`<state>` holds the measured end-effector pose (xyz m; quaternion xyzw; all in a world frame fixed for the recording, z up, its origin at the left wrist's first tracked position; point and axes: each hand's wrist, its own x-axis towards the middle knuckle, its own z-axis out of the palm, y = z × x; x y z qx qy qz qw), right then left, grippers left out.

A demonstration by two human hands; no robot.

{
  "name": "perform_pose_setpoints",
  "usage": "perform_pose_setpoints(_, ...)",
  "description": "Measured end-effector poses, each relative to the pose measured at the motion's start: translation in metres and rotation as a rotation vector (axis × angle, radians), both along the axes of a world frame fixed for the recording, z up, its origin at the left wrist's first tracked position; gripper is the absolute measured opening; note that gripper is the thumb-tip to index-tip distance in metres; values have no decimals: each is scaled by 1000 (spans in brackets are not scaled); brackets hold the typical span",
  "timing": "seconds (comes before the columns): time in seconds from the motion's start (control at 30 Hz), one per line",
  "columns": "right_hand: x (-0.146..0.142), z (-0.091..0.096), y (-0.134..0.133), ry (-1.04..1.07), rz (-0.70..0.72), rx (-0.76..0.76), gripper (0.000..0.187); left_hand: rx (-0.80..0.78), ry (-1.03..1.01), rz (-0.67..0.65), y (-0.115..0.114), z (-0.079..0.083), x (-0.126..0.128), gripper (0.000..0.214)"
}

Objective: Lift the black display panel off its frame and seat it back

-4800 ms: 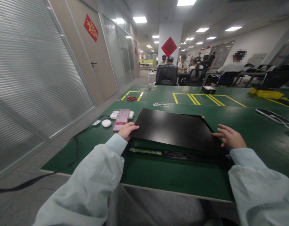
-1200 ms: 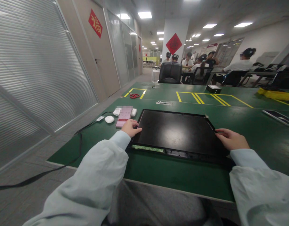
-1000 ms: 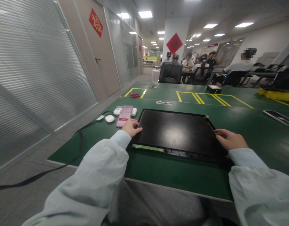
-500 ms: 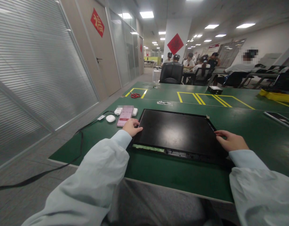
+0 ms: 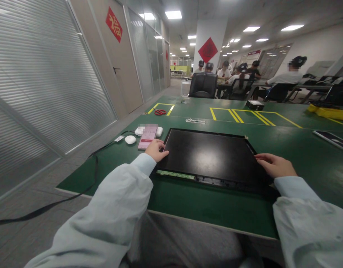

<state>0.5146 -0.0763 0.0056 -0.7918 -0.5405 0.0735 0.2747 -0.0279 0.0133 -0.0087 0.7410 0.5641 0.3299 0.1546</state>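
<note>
A flat black display panel (image 5: 205, 152) lies on the green table, with a strip of green circuit board (image 5: 175, 174) showing along its near edge. My left hand (image 5: 156, 150) grips the panel's left edge, thumb on top and fingers curled at the side. On the opposite edge, my right hand (image 5: 276, 164) holds the panel with its thumb and fingers; some fingertips are hidden beside the rim. Close to my left hand are a phone (image 5: 147, 138) with a lit screen and a round white case (image 5: 130, 140).
Red-handled scissors (image 5: 160, 112), a small clear packet (image 5: 195, 121) and a black box (image 5: 254, 105) sit farther back on the green table (image 5: 210, 208). At right lie another phone (image 5: 331, 139) and a yellow item (image 5: 327, 112). A black strap (image 5: 95, 167) crosses the left edge. People sit beyond.
The view has shifted very slightly. My right hand's fingers have moved a little along the right edge; my left hand and the panel look the same.
</note>
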Motion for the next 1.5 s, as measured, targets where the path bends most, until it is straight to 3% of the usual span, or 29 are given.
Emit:
perform_pose_setpoints(0.4, 12, -14, 4, -6, 38, 87, 32, -17, 16, -16, -1, 1, 3, 17)
perform_pose_setpoints(1.0, 2, -7, 1, -13, 27, 71, 33, 5, 41, -23, 3, -5, 1, 21)
perform_pose_setpoints(1.27, -7, 0, -2, 37, -75, 25, 33, -10, 65, -1, -1, -3, 5, 23)
perform_pose_setpoints(1.5, -5, 3, -3, 100, -72, -1, 30, -17, 83, -41, -5, 2, 9, 35)
